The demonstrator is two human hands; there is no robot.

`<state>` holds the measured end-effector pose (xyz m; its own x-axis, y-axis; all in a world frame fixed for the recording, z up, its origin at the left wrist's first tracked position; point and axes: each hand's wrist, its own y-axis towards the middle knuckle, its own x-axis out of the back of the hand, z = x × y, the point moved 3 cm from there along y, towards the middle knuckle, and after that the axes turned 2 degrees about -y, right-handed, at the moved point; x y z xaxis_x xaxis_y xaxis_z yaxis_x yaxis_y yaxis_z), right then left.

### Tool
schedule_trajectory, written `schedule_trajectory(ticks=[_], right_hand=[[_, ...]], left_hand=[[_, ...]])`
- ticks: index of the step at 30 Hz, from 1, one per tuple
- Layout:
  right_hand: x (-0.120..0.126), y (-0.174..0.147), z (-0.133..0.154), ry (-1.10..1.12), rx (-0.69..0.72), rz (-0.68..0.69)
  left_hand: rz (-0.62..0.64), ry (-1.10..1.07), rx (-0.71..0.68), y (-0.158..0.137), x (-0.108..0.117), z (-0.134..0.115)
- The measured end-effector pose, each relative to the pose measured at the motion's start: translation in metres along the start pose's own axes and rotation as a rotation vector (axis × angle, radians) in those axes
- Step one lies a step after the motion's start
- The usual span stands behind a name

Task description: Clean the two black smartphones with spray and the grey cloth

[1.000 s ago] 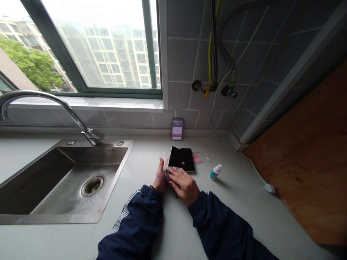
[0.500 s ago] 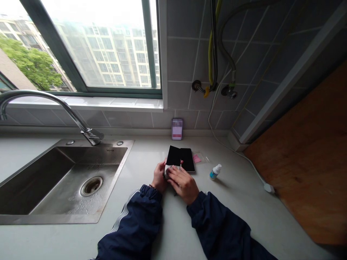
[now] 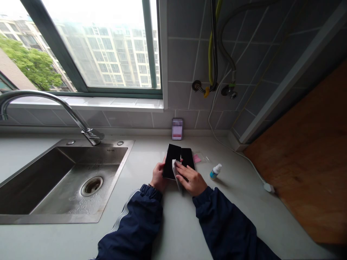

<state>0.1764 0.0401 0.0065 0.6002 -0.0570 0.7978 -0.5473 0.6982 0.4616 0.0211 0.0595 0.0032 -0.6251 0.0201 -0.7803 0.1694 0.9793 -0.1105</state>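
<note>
Black and flat, a small tablet [image 3: 171, 154] is tipped up in the left hand [image 3: 158, 175], over the pale counter. The left hand pinches its side edge. The right hand [image 3: 193, 180] has its fingers close together on a crumpled white wipe [image 3: 176, 174], which lies against the screen and hangs past the bottom edge. Just beside is another black-screened device [image 3: 189, 156], lying on the counter [image 3: 143, 159]. A pink slip [image 3: 197, 158] and a white-and-blue bottle [image 3: 215, 172] are to the right. Behind, a phone [image 3: 177, 129] leans on grey wall tiles [image 3: 181, 54]. On the left are a steel sink [image 3: 59, 219], a shiny tap [image 3: 65, 103] and a big window [image 3: 105, 54]. The wipe and right hand hide part of the tablet, the left thumb is hard to see, and the phone's screen is blurry. The tablet looks dark and smooth, with a thin pale edge.
</note>
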Motion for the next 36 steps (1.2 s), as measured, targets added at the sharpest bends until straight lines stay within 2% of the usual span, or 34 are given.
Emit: schedule_trajectory(ticks=[4, 7, 12, 18, 22, 27, 31, 36], right_hand=[[-0.002, 0.000, 0.001, -0.107, -0.007, 0.015], [-0.004, 0.000, -0.002, -0.167, -0.078, -0.025], [-0.007, -0.003, -0.011, -0.221, -0.207, -0.134], [0.001, -0.003, -0.016, -0.235, -0.350, -0.258], [0.007, -0.001, -0.018, -0.229, -0.388, -0.260], [0.007, 0.000, -0.013, -0.232, -0.313, -0.237], [0.006, 0.001, -0.006, -0.239, -0.215, -0.228], [-0.004, 0.002, 0.007, -0.187, -0.070, -0.109]], left_hand=[[-0.047, 0.010, 0.009, 0.001, 0.002, 0.003], [-0.048, 0.041, 0.045, 0.000, 0.003, 0.008], [0.085, -0.002, 0.126, -0.004, 0.002, 0.014], [0.228, -0.025, 0.363, -0.013, 0.000, 0.017], [0.300, -0.011, 0.389, -0.011, 0.004, 0.020], [0.301, 0.037, 0.369, -0.008, 0.010, 0.027], [0.300, 0.050, 0.317, -0.009, 0.007, 0.030], [0.144, 0.053, 0.297, -0.013, -0.001, 0.028]])
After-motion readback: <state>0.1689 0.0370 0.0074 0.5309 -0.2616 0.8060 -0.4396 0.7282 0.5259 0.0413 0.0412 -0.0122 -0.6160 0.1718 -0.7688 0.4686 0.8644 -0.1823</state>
